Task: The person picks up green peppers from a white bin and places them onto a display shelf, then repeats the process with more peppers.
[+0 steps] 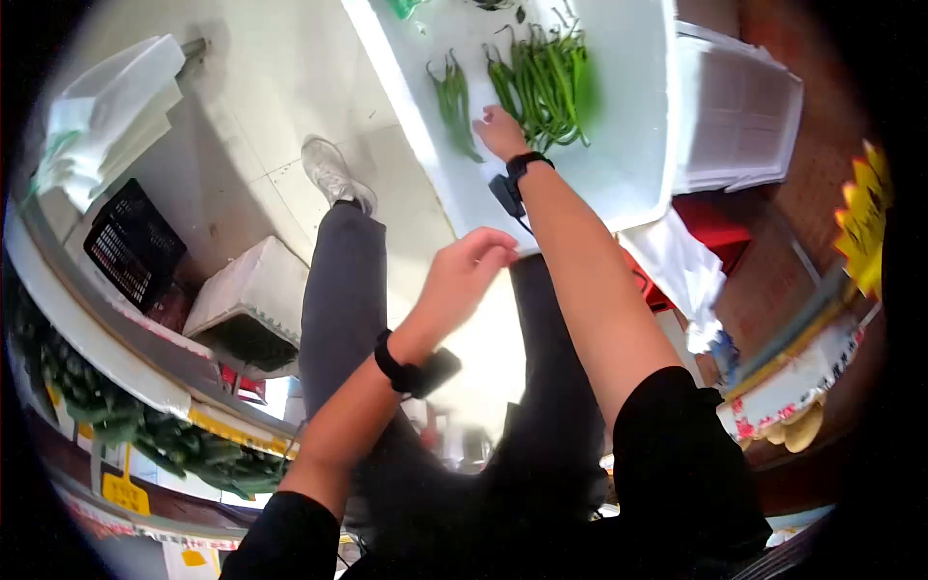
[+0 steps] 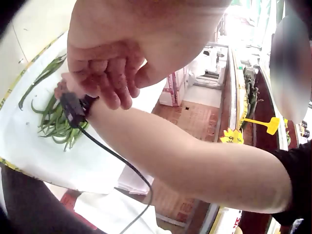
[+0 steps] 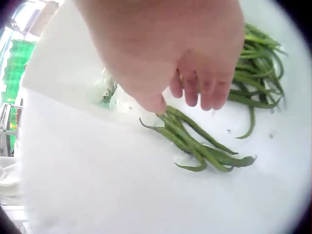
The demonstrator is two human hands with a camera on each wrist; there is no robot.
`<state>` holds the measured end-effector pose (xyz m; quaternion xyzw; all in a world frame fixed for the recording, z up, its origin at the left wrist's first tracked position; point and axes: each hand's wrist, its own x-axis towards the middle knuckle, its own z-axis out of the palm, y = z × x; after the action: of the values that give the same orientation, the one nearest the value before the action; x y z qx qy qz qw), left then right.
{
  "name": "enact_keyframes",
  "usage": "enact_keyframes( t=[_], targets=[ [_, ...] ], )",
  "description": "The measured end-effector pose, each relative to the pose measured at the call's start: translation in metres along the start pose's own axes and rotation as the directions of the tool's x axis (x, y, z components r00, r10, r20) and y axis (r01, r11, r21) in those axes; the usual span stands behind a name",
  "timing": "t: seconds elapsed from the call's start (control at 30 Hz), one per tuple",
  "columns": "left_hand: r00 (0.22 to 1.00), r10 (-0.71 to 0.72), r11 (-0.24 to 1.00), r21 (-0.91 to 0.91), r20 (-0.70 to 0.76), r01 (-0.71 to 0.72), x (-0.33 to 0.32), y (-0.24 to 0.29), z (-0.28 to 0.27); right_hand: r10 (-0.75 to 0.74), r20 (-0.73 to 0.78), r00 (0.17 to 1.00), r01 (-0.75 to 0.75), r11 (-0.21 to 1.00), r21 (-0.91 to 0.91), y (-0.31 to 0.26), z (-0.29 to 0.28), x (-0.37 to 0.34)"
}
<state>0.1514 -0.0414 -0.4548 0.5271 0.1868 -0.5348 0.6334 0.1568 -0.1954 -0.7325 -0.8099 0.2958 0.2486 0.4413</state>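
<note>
Long green chili peppers lie in a white foam box, parted into a small bunch and a larger pile. Over the box floor, my right hand is between the two groups. In the right wrist view its thumb tip overlaps the stem end of the small bunch, while the slightly bent fingers reach toward the pile; nothing is held in them. My left hand hovers empty at the near edge of the box, its fingers loosely curled.
Another white box stands right of the foam box, with a white bag hanging nearby. At left are a black crate and a foam carton. Shelves of dark green vegetables curve round behind me.
</note>
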Motion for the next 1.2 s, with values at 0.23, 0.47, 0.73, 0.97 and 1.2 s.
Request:
enact_keyframes(
  t=[0.23, 0.47, 0.73, 0.97, 1.2],
  targets=[
    [0.998, -0.066, 0.993, -0.096, 0.022, 0.068, 0.027, 0.015, -0.056, 0.251, -0.129, 0.959, -0.275, 0.937, -0.217, 0.003, 0.09, 0.061],
    [0.997, -0.079, 0.995, -0.071, -0.022, 0.077, 0.029, 0.028, -0.089, 0.124, -0.015, 0.992, -0.125, 0.983, -0.135, 0.027, 0.095, 0.09],
    [0.992, -0.123, 0.991, -0.061, -0.009, 0.122, 0.038, 0.03, -0.086, 0.125, 0.202, 0.971, -0.137, 0.99, 0.045, 0.021, 0.083, 0.085],
    [0.994, -0.108, 0.981, -0.161, -0.001, 0.107, 0.049, 0.032, -0.068, 0.203, 0.016, 0.979, -0.2, 0.944, 0.264, 0.05, 0.078, 0.077],
    [0.99, -0.138, 0.979, -0.153, 0.009, 0.137, 0.06, 0.028, -0.056, 0.015, 0.13, 0.991, -0.019, 0.999, 0.032, 0.054, 0.071, 0.07]
  ],
)
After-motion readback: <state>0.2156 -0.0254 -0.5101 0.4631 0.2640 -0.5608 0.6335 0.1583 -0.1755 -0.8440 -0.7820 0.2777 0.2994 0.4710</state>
